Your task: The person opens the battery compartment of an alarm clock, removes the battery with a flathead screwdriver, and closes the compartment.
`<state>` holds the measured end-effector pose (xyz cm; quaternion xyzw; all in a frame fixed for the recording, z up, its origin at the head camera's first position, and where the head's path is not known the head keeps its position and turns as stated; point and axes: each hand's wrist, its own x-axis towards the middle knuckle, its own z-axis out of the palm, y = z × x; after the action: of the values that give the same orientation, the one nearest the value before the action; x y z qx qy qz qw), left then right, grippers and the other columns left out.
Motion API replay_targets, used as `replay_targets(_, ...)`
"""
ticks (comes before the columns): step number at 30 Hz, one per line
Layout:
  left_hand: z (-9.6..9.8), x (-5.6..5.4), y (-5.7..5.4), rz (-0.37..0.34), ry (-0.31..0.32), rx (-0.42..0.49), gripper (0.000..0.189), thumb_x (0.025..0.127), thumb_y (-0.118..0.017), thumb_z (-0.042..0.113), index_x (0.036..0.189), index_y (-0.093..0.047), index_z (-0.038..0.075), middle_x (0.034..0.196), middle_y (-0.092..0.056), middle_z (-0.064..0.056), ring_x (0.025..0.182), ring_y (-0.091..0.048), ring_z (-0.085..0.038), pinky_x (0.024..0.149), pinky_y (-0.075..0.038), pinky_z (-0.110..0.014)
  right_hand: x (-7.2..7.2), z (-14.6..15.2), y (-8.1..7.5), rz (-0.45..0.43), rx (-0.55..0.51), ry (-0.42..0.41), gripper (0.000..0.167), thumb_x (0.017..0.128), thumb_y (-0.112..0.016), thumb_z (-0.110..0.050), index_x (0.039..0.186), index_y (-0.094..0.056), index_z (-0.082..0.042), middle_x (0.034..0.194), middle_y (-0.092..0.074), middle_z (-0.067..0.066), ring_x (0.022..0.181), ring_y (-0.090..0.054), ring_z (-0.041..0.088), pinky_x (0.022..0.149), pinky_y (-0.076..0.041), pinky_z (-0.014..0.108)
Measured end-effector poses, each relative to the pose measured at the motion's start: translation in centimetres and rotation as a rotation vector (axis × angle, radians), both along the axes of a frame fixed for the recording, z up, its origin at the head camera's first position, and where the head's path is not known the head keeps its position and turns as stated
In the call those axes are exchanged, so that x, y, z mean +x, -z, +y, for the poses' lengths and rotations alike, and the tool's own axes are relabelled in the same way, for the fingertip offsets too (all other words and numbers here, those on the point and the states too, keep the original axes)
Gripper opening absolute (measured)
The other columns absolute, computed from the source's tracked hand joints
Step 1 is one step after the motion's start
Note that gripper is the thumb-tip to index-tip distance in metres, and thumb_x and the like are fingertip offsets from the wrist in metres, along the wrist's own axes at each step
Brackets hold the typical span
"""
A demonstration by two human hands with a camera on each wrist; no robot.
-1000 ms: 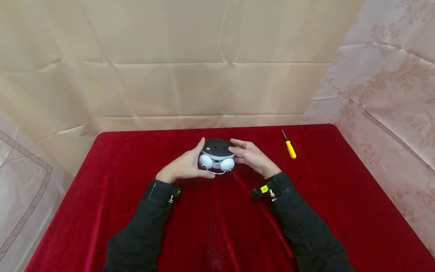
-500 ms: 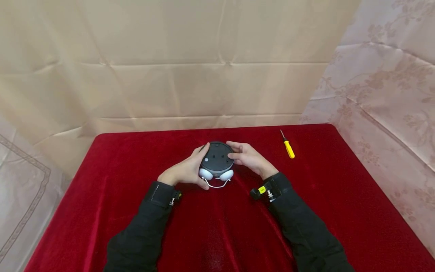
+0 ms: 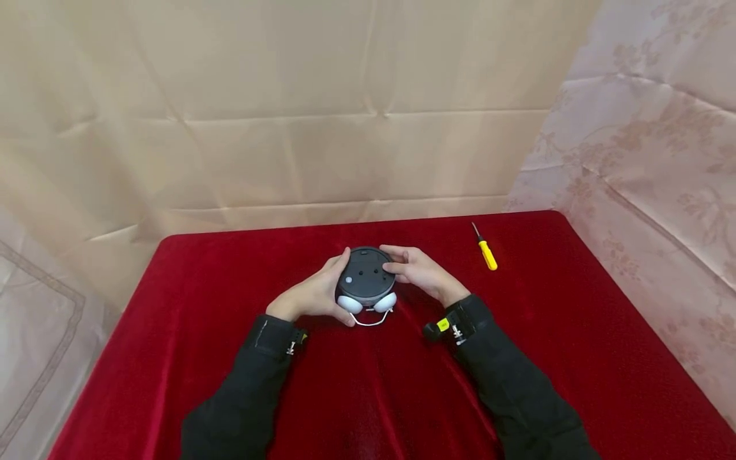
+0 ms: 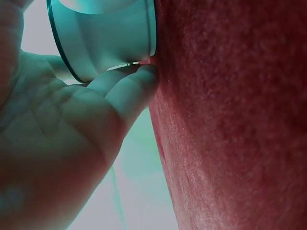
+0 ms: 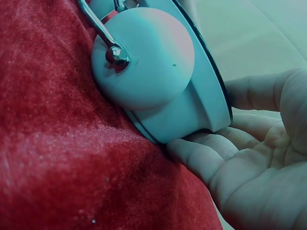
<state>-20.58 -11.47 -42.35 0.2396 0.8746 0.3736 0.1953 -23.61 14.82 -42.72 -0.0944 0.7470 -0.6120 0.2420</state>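
Observation:
A white twin-bell alarm clock (image 3: 366, 275) lies face down on the red cloth, its black back upward. Its two bells and wire handle point toward me. My left hand (image 3: 313, 292) holds the clock's left side, one digit along the back's edge and another beside the left bell. On the opposite side, my right hand (image 3: 422, 273) grips the rim between thumb and fingers. In the right wrist view, a round white bell (image 5: 144, 57) stands beside the right hand's fingers (image 5: 201, 155). The left wrist view has the left hand's fingers (image 4: 132, 91) against the clock's white side.
A screwdriver (image 3: 487, 254) with a yellow handle lies on the red cloth (image 3: 546, 332), right of the hands, its tip pointing away. Beige fabric (image 3: 287, 147) hangs behind the table, with patterned pink fabric (image 3: 644, 172) at the right.
The clock has tipped from a tilted pose, its bell side toward me, to lying flatter with the black back up. Both hands keep hold of it. The head view has shifted slightly.

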Motion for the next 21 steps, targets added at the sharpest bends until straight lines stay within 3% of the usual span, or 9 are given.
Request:
replay_targets(13,-0.06,-0.28,-0.14,0.021,0.014,-0.008,0.136,0.067,-0.096,0.026,0.164,-0.002,0.013,0.161,-0.022,-0.011,0.139,-0.031,-0.026,0.113,-0.037,-0.046,-0.16,0.09,0.01,0.007,0.001,0.003,0.059,0.101,-0.063,-0.013,0.155,-0.042,-0.008,0.15,-0.051,0.012,0.131,-0.054,0.027,0.103,-0.048,0.041)
replay_targets(21,-0.03,-0.16,-0.51,0.064,0.026,-0.004,0.134,0.067,-0.096,0.025,0.164,-0.005,0.009,0.161,-0.025,-0.012,0.14,-0.033,-0.025,0.114,-0.035,-0.044,-0.13,0.43,-0.44,-0.017,-0.062,0.012,0.053,0.102,-0.061,-0.017,0.152,-0.046,-0.006,0.144,-0.056,0.014,0.123,-0.061,0.028,0.098,-0.051,0.038)
